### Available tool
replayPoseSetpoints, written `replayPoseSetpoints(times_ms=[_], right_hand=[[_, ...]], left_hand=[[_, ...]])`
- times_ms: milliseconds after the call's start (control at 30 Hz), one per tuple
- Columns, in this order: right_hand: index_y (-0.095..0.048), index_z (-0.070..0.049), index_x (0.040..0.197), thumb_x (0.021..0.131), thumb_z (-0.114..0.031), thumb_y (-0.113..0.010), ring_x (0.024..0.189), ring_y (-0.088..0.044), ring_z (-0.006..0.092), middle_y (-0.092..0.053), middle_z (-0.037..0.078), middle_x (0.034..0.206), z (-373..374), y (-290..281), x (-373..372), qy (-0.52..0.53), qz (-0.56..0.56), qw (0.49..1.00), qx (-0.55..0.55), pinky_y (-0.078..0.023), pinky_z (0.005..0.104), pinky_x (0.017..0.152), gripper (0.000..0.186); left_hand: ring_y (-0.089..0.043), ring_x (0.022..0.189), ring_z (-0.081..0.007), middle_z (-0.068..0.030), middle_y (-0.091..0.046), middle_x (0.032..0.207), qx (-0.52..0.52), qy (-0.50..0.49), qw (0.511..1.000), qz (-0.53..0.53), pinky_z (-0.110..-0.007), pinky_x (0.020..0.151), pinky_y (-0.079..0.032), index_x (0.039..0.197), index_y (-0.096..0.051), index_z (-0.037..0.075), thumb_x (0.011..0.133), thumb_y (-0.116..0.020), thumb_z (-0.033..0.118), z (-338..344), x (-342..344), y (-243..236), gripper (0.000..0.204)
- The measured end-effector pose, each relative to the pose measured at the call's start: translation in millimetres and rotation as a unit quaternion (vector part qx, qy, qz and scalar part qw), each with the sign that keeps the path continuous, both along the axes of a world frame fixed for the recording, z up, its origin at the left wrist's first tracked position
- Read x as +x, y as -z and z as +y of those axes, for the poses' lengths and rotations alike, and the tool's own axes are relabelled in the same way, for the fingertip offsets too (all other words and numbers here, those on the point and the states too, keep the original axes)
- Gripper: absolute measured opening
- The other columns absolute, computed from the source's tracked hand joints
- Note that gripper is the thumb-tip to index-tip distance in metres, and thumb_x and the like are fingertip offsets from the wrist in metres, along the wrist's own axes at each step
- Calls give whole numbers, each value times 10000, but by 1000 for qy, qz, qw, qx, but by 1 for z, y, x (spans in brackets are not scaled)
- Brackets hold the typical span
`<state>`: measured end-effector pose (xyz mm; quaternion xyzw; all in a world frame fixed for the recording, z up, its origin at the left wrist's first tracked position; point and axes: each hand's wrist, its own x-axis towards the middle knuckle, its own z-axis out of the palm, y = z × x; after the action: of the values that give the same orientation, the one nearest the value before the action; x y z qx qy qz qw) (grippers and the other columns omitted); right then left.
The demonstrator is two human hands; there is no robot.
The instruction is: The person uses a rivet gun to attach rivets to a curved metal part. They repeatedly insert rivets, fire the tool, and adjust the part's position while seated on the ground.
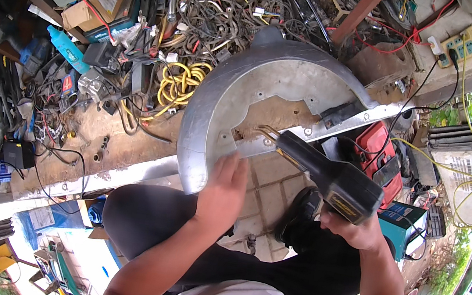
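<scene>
A grey, crescent-shaped panel like a fender (205,105) lies on the workbench, its curved rim facing away and its near left end overhanging the bench edge. My left hand (225,186) is at that near end, fingers stretched out along the inner side and slightly blurred; its thumb is hidden. In my right hand (353,228) is a black soldering gun (330,178), gripped by its handle. Two bent copper-coloured prongs at its tip point left, over the panel's inner opening, and look apart from the panel. A small black block (340,111) sits by the panel's right end.
Tangled cables (224,28) and a yellow coil (181,86) crowd the bench behind the panel. A turquoise bottle (67,48) lies at left. At right are a red case (381,149), a teal box (399,229) and a power strip (463,46) with cords plugged in.
</scene>
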<state>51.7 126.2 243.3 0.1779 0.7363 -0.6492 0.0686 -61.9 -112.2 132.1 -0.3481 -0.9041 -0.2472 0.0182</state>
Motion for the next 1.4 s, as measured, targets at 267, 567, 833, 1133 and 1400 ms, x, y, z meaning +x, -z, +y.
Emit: replayPoseSetpoints(times_ms=[267,567,833,1133,1400], right_hand=[[-664,20,1005,811,-173,-811,752,-510,63,-651,14,799,-29,1,-38,-18,-12,998,51,-492,284,701,310],[-672,8,1025,803,-171,-820,756,-544,63,-678,28,828,-25,10,-43,-32,-49,997,45,-501,281,710,321],[-677,-4,1034,802,-158,-819,752,-564,75,-680,28,835,-24,16,-50,-23,-78,997,18,-499,275,710,313],[-670,-4,1053,786,-139,-819,752,-564,78,-675,27,830,-19,21,-54,-15,-84,996,21,-500,276,714,334],[-652,23,1068,764,-125,-820,775,-627,98,-709,73,873,-16,20,-56,-75,-83,993,40,-517,280,751,377]], left_hand=[[-571,1179,-333,-170,-632,1218,-74,-147,985,56,-419,1042,-444,1220,-650,16,949,-585,170,2,-40,65,318],[-622,1049,-312,-96,-685,1109,-105,-119,984,86,-439,922,-497,1172,-694,40,965,-584,182,-2,-43,57,274],[-497,1300,-313,-114,-516,1473,-190,-78,978,-44,-426,1075,-452,1362,-563,-9,834,-603,-20,-1,-40,38,529],[-537,1259,-311,-145,-621,1334,-79,-104,991,-39,-412,1037,-487,1202,-670,-22,827,-640,-35,-8,-40,53,377],[-549,1239,-326,-139,-646,1272,-81,-97,992,-23,-417,1024,-495,1165,-687,-25,856,-644,-12,-8,-42,46,312]])
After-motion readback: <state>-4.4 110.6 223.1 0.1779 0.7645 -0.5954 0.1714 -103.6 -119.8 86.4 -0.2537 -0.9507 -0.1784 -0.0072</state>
